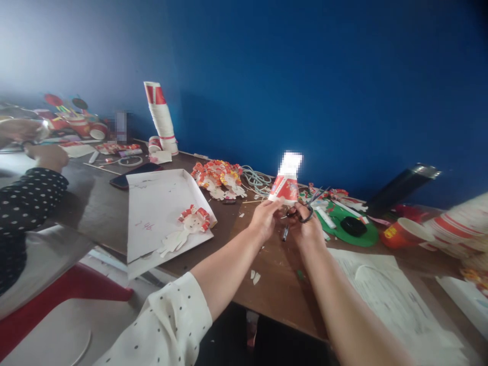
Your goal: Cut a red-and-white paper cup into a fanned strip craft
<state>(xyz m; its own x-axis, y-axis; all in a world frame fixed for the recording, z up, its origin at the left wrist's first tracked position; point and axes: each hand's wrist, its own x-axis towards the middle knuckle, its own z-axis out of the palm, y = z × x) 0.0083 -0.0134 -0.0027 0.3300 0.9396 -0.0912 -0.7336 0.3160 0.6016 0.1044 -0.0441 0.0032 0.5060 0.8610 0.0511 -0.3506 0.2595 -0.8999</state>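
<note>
Red-and-white tapered paper cup [284, 189] looks light, crushable, best edge-held. Left hand [264, 221] pinches its edge; right hand [309, 226] curls around black-handled scissors [307, 217].

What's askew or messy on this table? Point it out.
The tall paper-cup stack by the blue wall leans toward the picture's left instead of standing straight, though the wide lens may exaggerate that. Loose white scraps lie near the brown table's front edge, looking like uncleared offcuts.
</note>
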